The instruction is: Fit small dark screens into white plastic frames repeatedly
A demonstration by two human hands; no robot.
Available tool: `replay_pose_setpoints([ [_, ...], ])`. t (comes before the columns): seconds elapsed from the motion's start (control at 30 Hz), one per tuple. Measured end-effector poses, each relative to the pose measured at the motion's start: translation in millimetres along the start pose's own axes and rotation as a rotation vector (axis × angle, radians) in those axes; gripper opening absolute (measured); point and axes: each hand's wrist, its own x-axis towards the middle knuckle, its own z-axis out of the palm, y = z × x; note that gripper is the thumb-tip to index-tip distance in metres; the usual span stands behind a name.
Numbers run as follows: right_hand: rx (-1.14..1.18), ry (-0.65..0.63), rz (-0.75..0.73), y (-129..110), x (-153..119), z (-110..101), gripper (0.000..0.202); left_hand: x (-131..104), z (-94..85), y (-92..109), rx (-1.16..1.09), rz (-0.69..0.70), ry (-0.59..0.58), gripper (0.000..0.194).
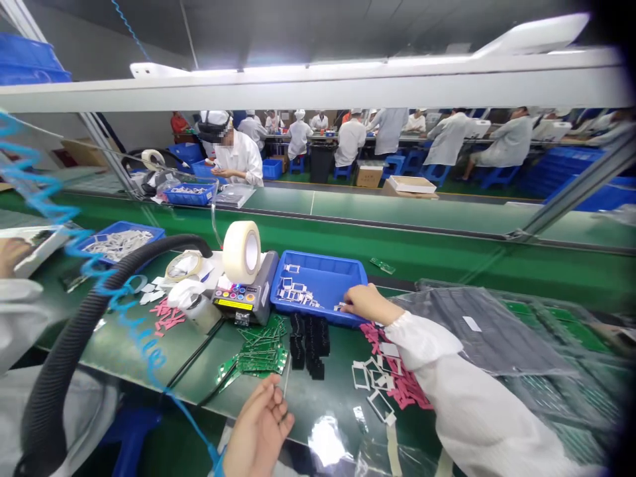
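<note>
Right hand [368, 303], at the near right corner of a blue plastic tray [328, 281] holding small white rectangular frames [299, 288]; left hand [263, 419], half-curled, by the green desk's [318, 401] front edge; neither grip's contents discernible.

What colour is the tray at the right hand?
The tray is blue, clearest in the head view.

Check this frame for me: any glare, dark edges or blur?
Head view: bright glare on the green tabletop beside the left hand; head view: black shading down the right edge; head view: the blue coiled hose at left looks blurred, the right hand fairly sharp.
</note>
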Motion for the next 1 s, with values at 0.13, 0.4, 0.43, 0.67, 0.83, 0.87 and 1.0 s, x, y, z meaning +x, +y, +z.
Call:
replay_pose_setpoints([
  [0.13,-0.022,0.046,0.022,0,4,-5,0.029,-8,-4.2,1,-0.034,0.028,-0.003,0.011],
  [0.4,0.048,0.342,0.082,-12,-21,-26,0.023,-11,-11.2,4,0.010,0.074,-0.085,0.009],
  [0.43,0.068,0.369,0.049,-21,-30,-28,0.027,-13,-9.5,5,0.052,0.087,-0.125,0.010],
  [0.67,0.236,0.186,-0.625,-123,-116,-3,0.019,-25,-10.9,-4,0.284,-0.050,-0.463,0.035],
  [0.83,0.311,0.247,-0.785,-154,-136,35,0.021,-23,-44.3,-14,0.254,-0.276,-0.649,0.044],
  [0.87,0.296,0.265,-0.831,-155,-136,40,0.021,-22,-51.0,-16,0.245,-0.304,-0.659,0.046],
  [1.0,0.346,0.298,-0.966,-157,-138,48,0.023,-20,-63.4,-17,0.198,-0.333,-0.674,0.047],
])
